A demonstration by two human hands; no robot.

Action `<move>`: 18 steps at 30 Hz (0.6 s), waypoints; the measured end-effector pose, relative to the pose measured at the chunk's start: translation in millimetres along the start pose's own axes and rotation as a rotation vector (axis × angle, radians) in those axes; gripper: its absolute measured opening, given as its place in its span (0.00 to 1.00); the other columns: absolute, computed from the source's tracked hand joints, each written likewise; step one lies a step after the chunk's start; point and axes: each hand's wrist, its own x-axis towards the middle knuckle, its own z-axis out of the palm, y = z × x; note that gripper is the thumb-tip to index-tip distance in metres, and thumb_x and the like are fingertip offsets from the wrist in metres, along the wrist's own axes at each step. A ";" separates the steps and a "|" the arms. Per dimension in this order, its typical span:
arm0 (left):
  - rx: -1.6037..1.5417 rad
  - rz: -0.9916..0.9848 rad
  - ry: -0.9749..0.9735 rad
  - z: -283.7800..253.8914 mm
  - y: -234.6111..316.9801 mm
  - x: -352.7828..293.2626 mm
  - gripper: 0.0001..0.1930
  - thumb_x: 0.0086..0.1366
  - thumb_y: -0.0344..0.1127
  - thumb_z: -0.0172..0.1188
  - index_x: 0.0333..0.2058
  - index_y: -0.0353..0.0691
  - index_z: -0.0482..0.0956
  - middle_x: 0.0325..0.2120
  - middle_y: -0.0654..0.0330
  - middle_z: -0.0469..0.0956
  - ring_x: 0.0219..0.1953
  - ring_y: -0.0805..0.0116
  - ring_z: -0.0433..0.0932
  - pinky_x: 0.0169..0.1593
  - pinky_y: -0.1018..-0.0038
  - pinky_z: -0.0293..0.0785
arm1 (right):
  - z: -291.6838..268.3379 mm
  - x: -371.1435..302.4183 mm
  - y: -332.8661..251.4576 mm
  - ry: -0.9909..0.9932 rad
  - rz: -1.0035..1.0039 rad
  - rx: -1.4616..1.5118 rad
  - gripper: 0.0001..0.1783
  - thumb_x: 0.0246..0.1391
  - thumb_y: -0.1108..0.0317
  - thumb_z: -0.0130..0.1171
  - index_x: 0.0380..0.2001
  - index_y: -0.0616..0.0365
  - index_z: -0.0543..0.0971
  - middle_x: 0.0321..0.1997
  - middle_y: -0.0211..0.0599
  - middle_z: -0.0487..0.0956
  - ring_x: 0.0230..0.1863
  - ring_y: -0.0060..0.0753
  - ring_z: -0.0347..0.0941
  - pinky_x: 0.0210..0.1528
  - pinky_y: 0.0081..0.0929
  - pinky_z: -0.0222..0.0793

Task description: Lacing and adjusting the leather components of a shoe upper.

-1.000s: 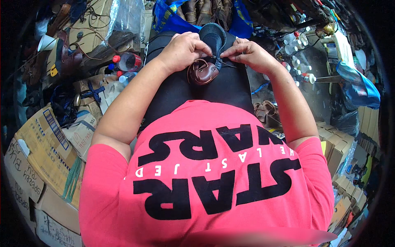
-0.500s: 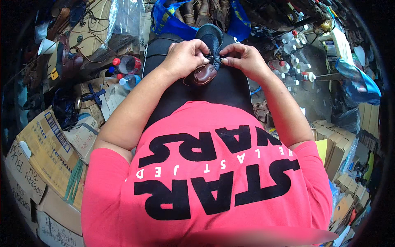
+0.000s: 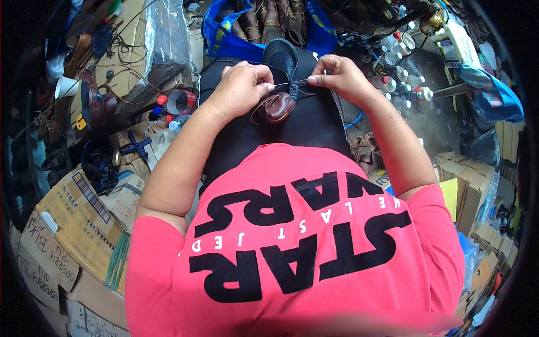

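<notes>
A dark brown leather shoe (image 3: 275, 108) rests on my lap between my hands, its toe toward me and its dark lined opening (image 3: 282, 58) facing away. My left hand (image 3: 242, 89) is closed in a pinch just left of the shoe, on a thin thread that runs to the stitched seam. On the other side, my right hand (image 3: 338, 78) pinches the thread's opposite end, drawn out to the right. Whether a needle is in either pinch is too small to tell. A loose loop of cord hangs at the shoe's left side.
Beyond my knees stands a blue bag (image 3: 216, 33) holding several brown shoe-shaped pieces. Plastic bottles with red caps lie left (image 3: 179, 102) and right (image 3: 384, 83). Flattened cardboard boxes (image 3: 84, 208) are piled at left; more cartons (image 3: 463, 174) stand right. A white cup (image 3: 66, 87) is far left.
My hands have moved apart, left hand leftward and right hand rightward, drawing the thread out from the shoe. The whole view has shifted slightly.
</notes>
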 end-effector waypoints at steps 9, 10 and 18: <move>-0.094 -0.045 -0.143 7.1 0.7 12.9 0.07 0.60 0.31 0.56 0.36 0.36 0.77 0.29 0.53 0.79 0.32 0.63 0.79 0.38 0.70 0.73 | -23.4 -33.8 11.3 -0.093 -0.145 -0.025 0.10 0.54 0.66 0.62 0.30 0.59 0.73 0.33 0.24 0.69 0.36 0.16 0.65 0.43 0.18 0.63; -0.125 -0.042 -0.151 8.6 -0.5 11.6 0.07 0.61 0.31 0.56 0.37 0.36 0.77 0.29 0.53 0.79 0.33 0.63 0.79 0.39 0.70 0.73 | -27.4 -35.4 2.1 -0.149 -0.105 0.138 0.09 0.56 0.65 0.60 0.31 0.58 0.72 0.32 0.23 0.70 0.36 0.16 0.65 0.44 0.18 0.63; -0.139 -0.052 -0.195 8.4 3.6 13.7 0.08 0.62 0.32 0.56 0.38 0.37 0.76 0.29 0.54 0.79 0.33 0.64 0.79 0.39 0.71 0.72 | -13.5 -27.0 13.3 -0.029 -0.181 -0.176 0.11 0.47 0.67 0.68 0.35 0.55 0.80 0.38 0.24 0.69 0.40 0.18 0.64 0.44 0.20 0.63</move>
